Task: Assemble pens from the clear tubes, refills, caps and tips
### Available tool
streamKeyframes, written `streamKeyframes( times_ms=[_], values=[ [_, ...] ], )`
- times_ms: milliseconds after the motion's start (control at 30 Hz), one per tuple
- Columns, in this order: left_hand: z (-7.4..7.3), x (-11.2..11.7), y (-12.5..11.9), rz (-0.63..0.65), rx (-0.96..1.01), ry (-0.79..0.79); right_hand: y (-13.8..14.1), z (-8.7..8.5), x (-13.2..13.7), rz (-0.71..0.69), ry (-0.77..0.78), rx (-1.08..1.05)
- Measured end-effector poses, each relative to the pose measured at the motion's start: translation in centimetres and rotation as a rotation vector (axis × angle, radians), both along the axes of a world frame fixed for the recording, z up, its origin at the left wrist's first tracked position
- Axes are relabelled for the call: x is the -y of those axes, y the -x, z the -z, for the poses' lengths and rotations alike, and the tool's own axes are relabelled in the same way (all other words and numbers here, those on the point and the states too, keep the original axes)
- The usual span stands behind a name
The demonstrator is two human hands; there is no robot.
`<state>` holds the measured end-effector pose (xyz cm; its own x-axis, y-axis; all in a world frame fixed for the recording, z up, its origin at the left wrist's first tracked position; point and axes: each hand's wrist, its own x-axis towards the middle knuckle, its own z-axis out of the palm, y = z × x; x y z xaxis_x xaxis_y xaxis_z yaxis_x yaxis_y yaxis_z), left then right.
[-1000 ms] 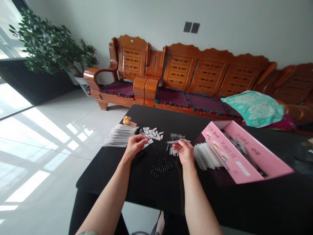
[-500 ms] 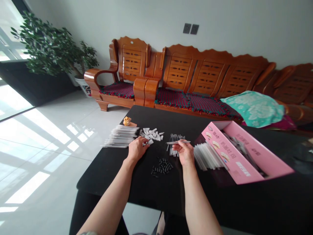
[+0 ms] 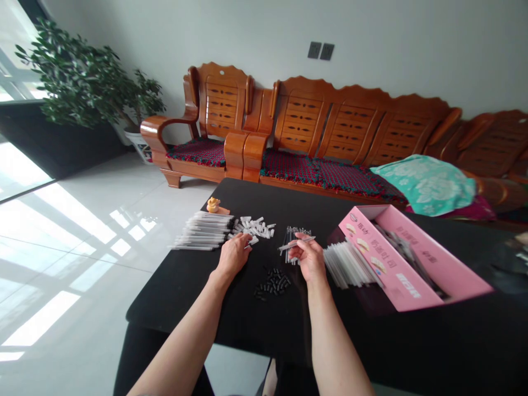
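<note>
My right hand (image 3: 307,257) pinches a thin clear pen tube (image 3: 296,242) above a small bunch of pen refills (image 3: 293,234) on the black table (image 3: 256,319). My left hand (image 3: 234,254) rests with curled fingers at the near edge of a pile of white pen caps (image 3: 256,226); what its fingertips hold is hidden. A stack of assembled white pens (image 3: 202,231) lies left of that hand. A heap of small black end plugs (image 3: 274,283) sits between my wrists. Clear tubes (image 3: 346,265) lie fanned out right of my right hand.
An open pink cardboard box (image 3: 406,264) with more parts stands at the right. A small tan figurine (image 3: 213,205) sits at the table's far left corner. Wooden chairs and a sofa (image 3: 313,132) with a teal cloth (image 3: 424,184) line the wall; a potted plant (image 3: 82,77) stands left.
My left hand has dropped from raised to the table by the white caps. My right hand has tilted the tube, its left end lower.
</note>
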<state>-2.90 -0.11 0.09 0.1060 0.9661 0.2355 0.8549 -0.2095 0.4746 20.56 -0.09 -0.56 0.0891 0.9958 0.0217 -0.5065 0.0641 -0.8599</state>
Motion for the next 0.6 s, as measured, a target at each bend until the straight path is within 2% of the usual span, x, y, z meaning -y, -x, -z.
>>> streamKeyframes(
  times_ms=[167,300,467,600],
  values=[
    [0.24,-0.14,0.04,-0.015,-0.001,0.014,0.08,-0.47,0.31,-0.017,-0.030,0.028],
    [0.50,-0.37,0.22,-0.013,0.100,-0.016,-0.05,-0.31,0.09,-0.050,-0.005,0.010],
    [0.25,-0.51,0.38,0.029,0.367,-0.078,-0.28,-0.11,-0.16,-0.033,-0.042,-0.109],
    [0.29,-0.68,0.12,0.036,0.737,0.050,-0.15,-0.21,-0.02,-0.029,-0.030,-0.103]
  ],
)
